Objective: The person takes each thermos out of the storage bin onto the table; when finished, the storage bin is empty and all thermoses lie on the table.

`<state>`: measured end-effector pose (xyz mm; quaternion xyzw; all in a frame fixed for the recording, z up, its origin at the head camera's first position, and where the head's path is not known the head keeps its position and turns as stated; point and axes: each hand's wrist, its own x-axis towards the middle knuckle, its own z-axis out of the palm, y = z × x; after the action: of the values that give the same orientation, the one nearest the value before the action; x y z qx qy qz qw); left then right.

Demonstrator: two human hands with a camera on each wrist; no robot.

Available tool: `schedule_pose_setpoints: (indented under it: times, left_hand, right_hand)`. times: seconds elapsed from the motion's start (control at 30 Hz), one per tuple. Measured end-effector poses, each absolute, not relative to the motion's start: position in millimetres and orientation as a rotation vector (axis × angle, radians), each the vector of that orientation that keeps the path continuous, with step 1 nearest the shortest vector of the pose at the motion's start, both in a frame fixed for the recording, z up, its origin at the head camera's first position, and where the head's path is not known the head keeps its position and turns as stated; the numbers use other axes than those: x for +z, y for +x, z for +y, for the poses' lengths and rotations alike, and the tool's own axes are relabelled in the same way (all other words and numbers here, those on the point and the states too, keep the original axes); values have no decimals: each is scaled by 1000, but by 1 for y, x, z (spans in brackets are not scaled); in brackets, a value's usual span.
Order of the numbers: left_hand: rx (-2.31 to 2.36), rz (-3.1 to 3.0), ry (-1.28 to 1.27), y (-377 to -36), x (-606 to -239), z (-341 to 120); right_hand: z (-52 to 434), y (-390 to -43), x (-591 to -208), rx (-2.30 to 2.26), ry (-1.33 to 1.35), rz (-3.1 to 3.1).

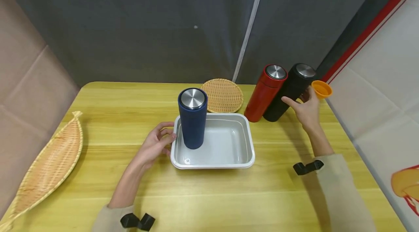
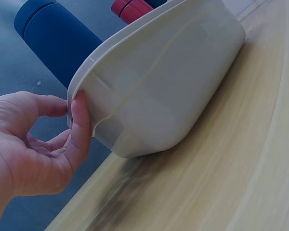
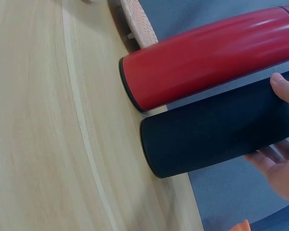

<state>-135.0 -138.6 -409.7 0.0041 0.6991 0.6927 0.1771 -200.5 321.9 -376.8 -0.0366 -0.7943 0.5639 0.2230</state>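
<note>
Three flasks total: one blue (image 1: pixel 192 117), one red (image 1: pixel 266 92), one black (image 1: pixel 288 92).
Done so far: looks like just the blue flask, standing upright in the white tray (image 1: pixel 243 152) mid-bench.
Left to go: red and black, side by side near the bench's far right edge.
Right hand (image 1: pixel 306 110): grip wide, fingers touching the black flask, not wrapped yet.
Left hand (image 1: pixel 157 144): loose grip, thumb and fingertips steadying the tray's rim.
Other stuff: one round wicker mat (image 1: pixel 224 95), one long wicker basket (image 1: pixel 49 163), one orange cup (image 1: pixel 322 89).

The right hand (image 3: pixel 282 159) lies with its thumb and loosely curved fingers against the black flask (image 3: pixel 216 127), near its upper end. Just beyond the thumb side stands the red flask (image 3: pixel 207 60), close alongside the black one. Both stand on the wooden table (image 3: pixel 38 134); past the red flask peeks a woven edge (image 3: pixel 137 21).
</note>
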Motion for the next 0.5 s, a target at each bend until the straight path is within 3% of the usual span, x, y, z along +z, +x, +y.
schedule_pose_setpoints:
  times: [0.5]
  left_hand:
    - [1965, 1974, -3, -135, -410, -139]
  right_hand:
    - [310, -190, -363, 1689, 2, -2171]
